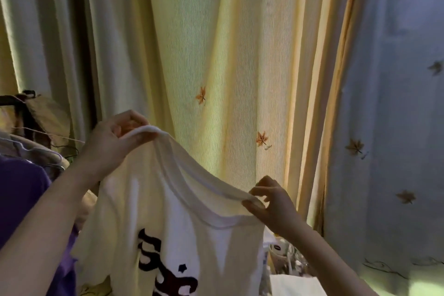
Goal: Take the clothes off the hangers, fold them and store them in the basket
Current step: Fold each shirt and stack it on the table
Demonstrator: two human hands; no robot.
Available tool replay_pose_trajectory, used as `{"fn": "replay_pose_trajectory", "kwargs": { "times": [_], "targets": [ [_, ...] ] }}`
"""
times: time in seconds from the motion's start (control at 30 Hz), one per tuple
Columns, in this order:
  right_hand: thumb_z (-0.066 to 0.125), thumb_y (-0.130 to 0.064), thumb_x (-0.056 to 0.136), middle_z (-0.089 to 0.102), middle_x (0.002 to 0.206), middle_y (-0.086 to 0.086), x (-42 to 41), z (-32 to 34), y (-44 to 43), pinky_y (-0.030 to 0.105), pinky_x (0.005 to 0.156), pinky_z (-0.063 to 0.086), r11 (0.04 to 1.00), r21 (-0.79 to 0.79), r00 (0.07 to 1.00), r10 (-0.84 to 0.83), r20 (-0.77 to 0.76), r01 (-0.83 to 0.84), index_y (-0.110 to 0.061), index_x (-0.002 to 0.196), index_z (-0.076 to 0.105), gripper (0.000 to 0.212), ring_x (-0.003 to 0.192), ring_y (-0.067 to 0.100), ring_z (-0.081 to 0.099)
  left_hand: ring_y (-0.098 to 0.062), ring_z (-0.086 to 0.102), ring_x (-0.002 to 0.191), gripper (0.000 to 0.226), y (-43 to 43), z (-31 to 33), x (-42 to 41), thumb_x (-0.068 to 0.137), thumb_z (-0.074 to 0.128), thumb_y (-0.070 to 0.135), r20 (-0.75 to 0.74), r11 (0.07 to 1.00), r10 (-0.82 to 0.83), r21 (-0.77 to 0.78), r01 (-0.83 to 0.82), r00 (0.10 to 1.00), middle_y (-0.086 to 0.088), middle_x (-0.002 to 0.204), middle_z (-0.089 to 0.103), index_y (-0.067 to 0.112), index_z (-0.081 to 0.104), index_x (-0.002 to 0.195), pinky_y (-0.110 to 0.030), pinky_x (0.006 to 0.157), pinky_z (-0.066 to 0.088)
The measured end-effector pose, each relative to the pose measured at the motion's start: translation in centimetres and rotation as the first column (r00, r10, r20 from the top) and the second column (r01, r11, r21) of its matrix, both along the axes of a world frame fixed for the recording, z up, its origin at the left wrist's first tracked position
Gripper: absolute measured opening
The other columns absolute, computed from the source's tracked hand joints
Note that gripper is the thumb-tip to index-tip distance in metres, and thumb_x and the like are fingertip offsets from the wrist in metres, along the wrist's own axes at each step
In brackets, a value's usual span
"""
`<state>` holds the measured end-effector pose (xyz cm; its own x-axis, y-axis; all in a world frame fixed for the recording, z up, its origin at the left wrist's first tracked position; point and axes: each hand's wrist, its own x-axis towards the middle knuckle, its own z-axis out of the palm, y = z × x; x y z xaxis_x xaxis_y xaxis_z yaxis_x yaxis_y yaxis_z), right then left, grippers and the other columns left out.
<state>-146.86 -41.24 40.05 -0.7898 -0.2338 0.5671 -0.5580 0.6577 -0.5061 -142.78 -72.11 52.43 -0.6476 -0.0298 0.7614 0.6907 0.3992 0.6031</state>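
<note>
Cream cotton with a black printed motif, the T-shirt [168,228] hangs in front of the person, held up by its neckline before a pale leaf-patterned curtain [216,55]. No hanger shows inside the neck opening, so this shirt looks to be already off its hanger and not yet folded; the first fold is probably the step in hand. At the left edge a purple garment [21,190] hangs beside a pale wire hanger [36,149], so at least 1 more piece seems left to take down. The basket is out of view, and nothing shows how many clothes lie in it. The left hand [115,139] is raised higher, thumb and fingers pinching 1 end of the neckline. The right hand [274,202] sits lower, pinching the other end between thumb and forefinger, its remaining fingers loosely curled. Both forearms reach up and forward, stretching the collar between them.
</note>
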Motion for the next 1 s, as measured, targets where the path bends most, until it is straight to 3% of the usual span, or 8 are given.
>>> {"fn": "replay_pose_trajectory", "kwargs": {
  "times": [0.1,0.2,0.27,0.37,0.53,0.73,0.9,1.0],
  "targets": [
    [0.067,-0.025,0.086,0.062,0.090,-0.009,0.6,3.2,2.2,0.017,0.078,0.046,0.981,-0.173,0.996,0.084,-0.032,-0.088,-0.021,0.087,0.068,0.004,0.086,0.002,0.057,0.010,0.057,0.061,0.008,-0.6,0.6,0.4,0.073,0.072,0.024,-0.044,0.996,0.069,0.055,-0.066,0.997,0.016,0.065,0.065,0.027,0.065,0.073,-0.001,0.055,0.042],
    [0.057,-0.027,0.090,0.064,0.069,-0.008,1.4,5.7,2.7,0.013,0.059,0.044,0.910,-0.350,0.971,0.238,0.006,-0.220,-0.017,0.084,0.067,0.016,0.064,0.001,0.058,0.010,0.057,0.060,0.009,-0.7,1.2,0.6,0.078,0.070,0.022,-0.049,0.988,0.107,0.117,-0.101,0.993,0.018,0.065,0.065,0.025,0.062,0.077,-0.002,0.054,0.042],
    [0.054,-0.035,0.086,0.062,0.070,-0.002,1.7,6.4,2.7,0.018,0.055,0.045,0.852,-0.439,0.939,0.340,0.048,-0.286,-0.011,0.088,0.067,0.028,0.063,0.008,0.057,0.008,0.056,0.058,0.008,-0.8,1.1,0.6,0.080,0.069,0.024,-0.017,0.986,0.133,0.108,-0.130,0.991,0.015,0.063,0.064,0.024,0.061,0.079,-0.004,0.052,0.042],
    [0.060,-0.039,0.083,0.066,0.086,0.013,1.2,6.6,3.2,0.030,0.064,0.052,0.820,-0.428,0.875,0.469,0.121,-0.380,-0.011,0.097,0.069,0.033,0.074,0.022,0.064,0.003,0.055,0.057,0.009,-1.1,0.2,0.3,0.085,0.064,0.022,0.062,0.990,0.121,0.072,-0.125,0.991,0.001,0.071,0.061,0.014,0.059,0.085,-0.008,0.052,0.043],
    [0.068,-0.008,0.083,0.065,0.111,0.018,0.1,6.6,5.6,0.033,0.080,0.057,0.743,-0.299,0.644,0.669,0.371,-0.599,0.002,0.120,0.059,0.040,0.102,0.031,0.065,0.002,0.057,0.057,0.019,-2.3,-1.5,0.6,0.086,0.061,0.018,0.165,0.997,0.042,0.056,-0.052,0.985,0.000,0.071,0.062,0.001,0.058,0.094,-0.009,0.052,0.045],
    [0.058,-0.031,0.084,0.072,0.079,0.010,-0.6,5.6,5.8,0.021,0.059,0.056,0.862,-0.407,0.872,0.424,0.246,-0.304,-0.016,0.089,0.078,0.025,0.069,0.017,0.070,-0.018,0.063,0.080,0.026,-3.7,-2.7,1.3,0.077,0.067,0.030,0.342,0.997,0.059,0.020,-0.070,0.938,-0.017,0.091,0.069,0.010,0.068,0.093,-0.028,0.071,0.049],
    [0.058,-0.035,0.083,0.073,0.076,-0.001,0.5,7.6,5.1,0.014,0.057,0.052,0.842,-0.419,0.925,0.379,0.014,-0.339,-0.030,0.085,0.078,0.020,0.066,0.007,0.068,-0.010,0.068,0.069,0.025,-3.9,-2.3,2.4,0.076,0.068,0.048,0.336,0.998,0.039,-0.062,-0.019,0.941,-0.006,0.083,0.073,0.026,0.074,0.085,-0.018,0.055,0.054],
    [0.071,-0.055,0.072,0.069,0.067,-0.005,1.7,10.4,5.5,0.014,0.052,0.052,0.708,-0.555,0.878,0.469,-0.093,-0.437,-0.025,0.082,0.078,0.032,0.059,0.003,0.064,-0.008,0.069,0.066,0.047,-5.2,-0.5,3.9,0.061,0.073,0.067,0.212,0.993,-0.087,0.095,0.068,0.973,0.002,0.078,0.072,0.026,0.073,0.086,-0.019,0.052,0.054]
  ]
}}
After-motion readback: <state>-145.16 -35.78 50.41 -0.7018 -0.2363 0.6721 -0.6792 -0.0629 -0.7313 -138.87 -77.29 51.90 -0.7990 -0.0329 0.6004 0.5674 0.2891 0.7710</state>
